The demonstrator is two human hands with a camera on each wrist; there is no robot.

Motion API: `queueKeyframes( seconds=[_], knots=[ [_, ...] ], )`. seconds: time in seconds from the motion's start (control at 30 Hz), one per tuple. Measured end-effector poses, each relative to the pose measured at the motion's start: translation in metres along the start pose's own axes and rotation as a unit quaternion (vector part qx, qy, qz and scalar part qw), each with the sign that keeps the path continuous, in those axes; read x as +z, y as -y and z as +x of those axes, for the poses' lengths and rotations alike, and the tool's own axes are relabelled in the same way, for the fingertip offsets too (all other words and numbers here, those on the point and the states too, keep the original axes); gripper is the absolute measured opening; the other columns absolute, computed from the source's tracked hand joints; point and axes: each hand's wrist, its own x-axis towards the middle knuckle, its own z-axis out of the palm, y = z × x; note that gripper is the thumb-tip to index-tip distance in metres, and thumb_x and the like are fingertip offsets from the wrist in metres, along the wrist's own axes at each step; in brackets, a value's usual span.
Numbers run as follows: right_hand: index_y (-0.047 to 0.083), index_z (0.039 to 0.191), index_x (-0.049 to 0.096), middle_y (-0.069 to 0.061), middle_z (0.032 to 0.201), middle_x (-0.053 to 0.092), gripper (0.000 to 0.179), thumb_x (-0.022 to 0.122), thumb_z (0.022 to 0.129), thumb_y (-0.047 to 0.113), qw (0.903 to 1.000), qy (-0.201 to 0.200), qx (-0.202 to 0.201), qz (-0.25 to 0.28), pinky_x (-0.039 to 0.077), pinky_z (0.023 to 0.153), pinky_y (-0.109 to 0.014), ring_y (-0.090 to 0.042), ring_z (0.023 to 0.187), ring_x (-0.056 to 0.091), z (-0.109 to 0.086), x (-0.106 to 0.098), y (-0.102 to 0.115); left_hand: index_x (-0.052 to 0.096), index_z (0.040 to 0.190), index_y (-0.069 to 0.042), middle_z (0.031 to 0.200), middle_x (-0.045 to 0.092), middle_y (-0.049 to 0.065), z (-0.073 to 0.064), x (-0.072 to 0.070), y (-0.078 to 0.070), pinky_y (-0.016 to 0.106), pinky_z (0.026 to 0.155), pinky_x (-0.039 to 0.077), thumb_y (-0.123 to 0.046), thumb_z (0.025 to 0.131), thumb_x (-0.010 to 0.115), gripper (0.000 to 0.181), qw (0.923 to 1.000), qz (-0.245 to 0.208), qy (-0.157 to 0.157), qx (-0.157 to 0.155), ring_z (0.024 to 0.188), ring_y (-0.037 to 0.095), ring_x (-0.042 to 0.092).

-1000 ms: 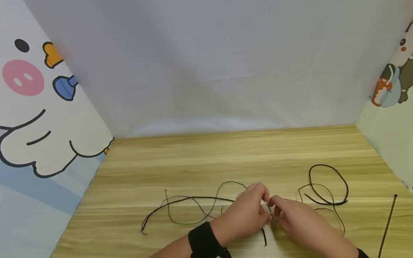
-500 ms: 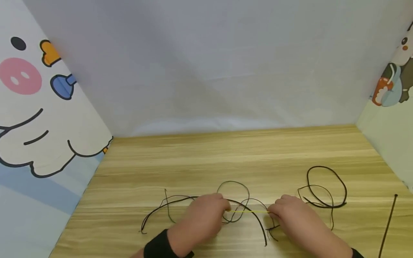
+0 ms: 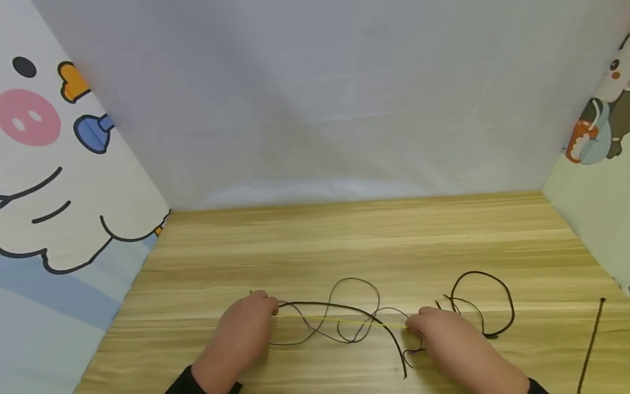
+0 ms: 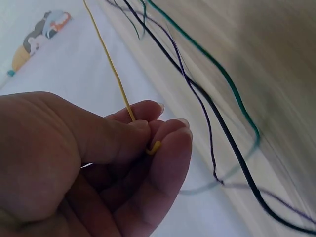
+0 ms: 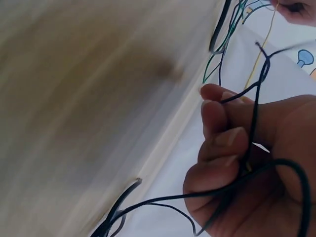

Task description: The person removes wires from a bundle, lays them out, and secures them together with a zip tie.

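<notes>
A smooth white fabric sheet [image 3: 344, 120] hangs behind everything, and below it spreads the wood-grain table [image 3: 344, 246], wide enough for the cords to lie apart. The longest piece on it, a thick black cord [image 3: 339, 305], arcs between the hands and passes under the stretched line, touched by neither hand as far as the head view shows. At the right, a black looped cord [image 3: 512, 312] lies just beyond the right hand, and a straight black strip [image 3: 592, 342] lies well apart near the edge, presumably set aside there. A thin green cord [image 4: 240, 101] and a thin purple cord [image 4: 203, 104] tangle loosely around the thick one; the yellow line is probably drawn out above them to keep it free of the tangle.

The left hand [image 3: 241, 334] has its fingers curled in, thumb and fingertips pinching one end. The right hand [image 3: 458, 345] is level with it, fingers bent inward around the other end; thin dark cords [image 5: 254, 113] also run across its curled fingers, though whether it grips them or they only drape there cannot be told.

Between the hands, the thin yellow cord [image 4: 114, 71] looks taut and nearly straight, its short hooked tip poking out of the left hand's pinch.
</notes>
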Motion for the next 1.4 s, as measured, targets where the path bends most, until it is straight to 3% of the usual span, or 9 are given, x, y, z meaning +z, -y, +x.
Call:
queueKeyframes(
  seconds=[0.27, 0.5, 0.7, 0.8, 0.9, 1.0, 1.13, 1.23, 1.4],
  knots=[
    [0.021, 0.087, 0.071, 0.011, 0.079, 0.057, 0.025, 0.072, 0.086, -0.004, 0.9985, 0.001, 0.036, -0.042, 0.053, 0.070, -0.036, -0.013, 0.075, 0.061, -0.003, -0.007, -0.023, 0.074, 0.104, -0.007, 0.095, 0.063, 0.005, -0.009, -0.007, 0.029, 0.039, 0.076, 0.057, 0.012, 0.086, 0.072, 0.027, 0.9986, -0.001, 0.004, -0.053, 0.087, 0.023, 0.066],
    [0.021, 0.087, 0.071, 0.008, 0.079, 0.059, 0.015, 0.075, 0.092, 0.007, 0.9968, -0.001, 0.051, -0.061, 0.055, 0.067, -0.040, -0.018, 0.074, 0.065, -0.001, -0.010, -0.025, 0.075, 0.105, -0.006, 0.095, 0.064, 0.006, -0.009, -0.001, 0.025, 0.043, 0.082, 0.057, 0.004, 0.093, 0.069, 0.017, 0.9972, -0.038, 0.018, -0.062, 0.091, 0.025, 0.067],
    [0.020, 0.092, 0.071, 0.011, 0.083, 0.054, 0.010, 0.080, 0.089, 0.016, 0.9977, -0.044, -0.039, -0.034, 0.048, 0.060, -0.029, -0.009, 0.072, 0.055, 0.002, -0.010, 0.003, 0.077, 0.103, -0.008, 0.100, 0.071, 0.005, -0.014, 0.003, 0.017, 0.046, 0.085, 0.056, 0.000, 0.093, 0.066, 0.017, 0.9971, -0.063, -0.003, -0.043, 0.100, 0.028, 0.070],
    [0.021, 0.113, 0.074, 0.005, 0.102, 0.063, 0.026, 0.081, 0.088, 0.017, 0.9906, -0.059, -0.123, -0.015, 0.054, 0.073, -0.034, -0.013, 0.087, 0.061, 0.003, -0.006, 0.021, 0.078, 0.101, -0.010, 0.099, 0.073, 0.003, -0.015, 0.003, 0.013, 0.046, 0.085, 0.056, 0.000, 0.092, 0.065, 0.018, 0.9956, -0.087, -0.019, -0.030, 0.100, 0.026, 0.070],
    [0.028, 0.135, 0.068, -0.007, 0.127, 0.065, 0.047, 0.079, 0.090, 0.019, 0.9828, -0.035, -0.180, -0.016, 0.053, 0.091, -0.046, -0.025, 0.109, 0.064, 0.004, 0.000, 0.037, 0.078, 0.101, -0.011, 0.098, 0.073, 0.000, -0.017, 0.003, 0.011, 0.045, 0.083, 0.057, 0.000, 0.092, 0.065, 0.019, 0.9935, -0.108, -0.029, -0.021, 0.098, 0.024, 0.070],
    [0.035, 0.141, 0.063, -0.009, 0.139, 0.060, 0.054, 0.076, 0.091, 0.017, 0.9787, -0.013, -0.200, -0.046, 0.049, 0.098, -0.053, -0.032, 0.119, 0.060, 0.006, 0.005, 0.045, 0.078, 0.101, -0.011, 0.099, 0.073, 0.000, -0.017, 0.003, 0.009, 0.044, 0.083, 0.057, 0.001, 0.092, 0.065, 0.020, 0.9921, -0.120, -0.034, -0.016, 0.098, 0.024, 0.071],
    [0.032, 0.134, 0.068, -0.003, 0.134, 0.063, 0.049, 0.074, 0.089, 0.015, 0.9742, -0.016, -0.212, -0.077, 0.048, 0.095, -0.050, -0.028, 0.114, 0.057, 0.006, 0.010, 0.044, 0.077, 0.100, -0.012, 0.098, 0.073, 0.000, -0.017, 0.004, 0.009, 0.044, 0.082, 0.057, 0.001, 0.092, 0.065, 0.019, 0.9919, -0.120, -0.041, -0.009, 0.097, 0.024, 0.071],
    [0.033, 0.140, 0.064, -0.002, 0.136, 0.063, 0.045, 0.068, 0.097, 0.045, 0.9761, 0.000, -0.207, -0.066, 0.046, 0.097, -0.052, -0.029, 0.117, 0.056, 0.005, 0.011, 0.043, 0.077, 0.099, -0.012, 0.097, 0.073, 0.000, -0.017, 0.005, 0.008, 0.043, 0.082, 0.057, 0.001, 0.091, 0.066, 0.019, 0.9919, -0.116, -0.051, -0.004, 0.097, 0.023, 0.071],
    [0.037, 0.150, 0.054, -0.003, 0.149, 0.055, 0.084, 0.046, 0.084, 0.088, 0.9784, 0.045, -0.196, -0.046, 0.042, 0.104, -0.059, -0.034, 0.128, 0.052, 0.007, 0.011, 0.045, 0.077, 0.098, -0.011, 0.098, 0.073, 0.000, -0.017, 0.006, 0.004, 0.041, 0.083, 0.057, 0.002, 0.091, 0.065, 0.020, 0.9903, -0.117, -0.073, 0.007, 0.098, 0.022, 0.071]
  ],
)
